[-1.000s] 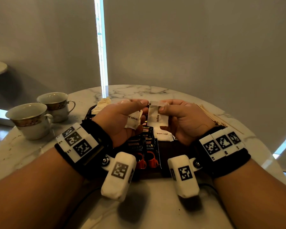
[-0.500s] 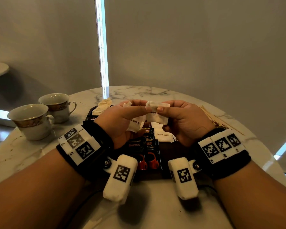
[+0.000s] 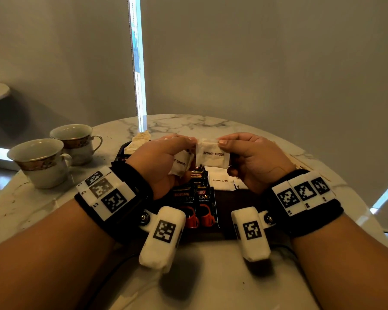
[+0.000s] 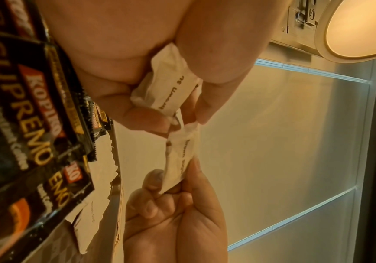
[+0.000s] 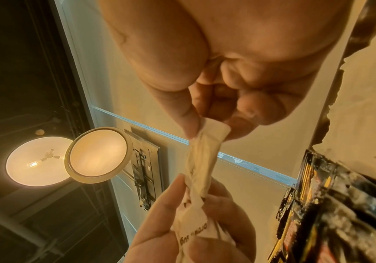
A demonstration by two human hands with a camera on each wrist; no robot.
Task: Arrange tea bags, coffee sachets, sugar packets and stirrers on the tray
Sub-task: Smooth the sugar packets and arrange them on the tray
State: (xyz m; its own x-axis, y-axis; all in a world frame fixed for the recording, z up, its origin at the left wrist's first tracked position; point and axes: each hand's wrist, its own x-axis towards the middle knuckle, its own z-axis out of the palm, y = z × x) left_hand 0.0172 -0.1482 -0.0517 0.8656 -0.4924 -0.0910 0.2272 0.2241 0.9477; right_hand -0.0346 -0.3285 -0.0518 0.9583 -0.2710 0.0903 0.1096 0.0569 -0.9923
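Note:
Both hands hover over the dark tray (image 3: pixel 238 211). My left hand (image 3: pixel 188 142) grips a bunch of white brown-sugar packets (image 3: pixel 182 163) in its curled fingers (image 4: pixel 151 117). My right hand (image 3: pixel 222 142) pinches one brown-sugar packet (image 3: pixel 212 154) by its top edge, label toward me. The left thumb and forefinger touch that packet's left corner. The packet (image 4: pixel 180 160) stretches between the two hands, as the right wrist view also shows (image 5: pixel 203 153). Black coffee sachets (image 3: pixel 195 198) and more sugar packets (image 3: pixel 220 181) lie on the tray below.
Two gold-banded teacups (image 3: pixel 40 162) (image 3: pixel 76 142) stand at the left of the round marble table (image 3: pixel 211 276). Tea bags (image 3: pixel 139 139) lie at the tray's far left corner. Wooden stirrers (image 3: pixel 300 162) lie on the table beyond my right wrist.
The packet in my right hand has turned from upright to lengthwise, its label now facing me. Both hands stay close together above the tray.

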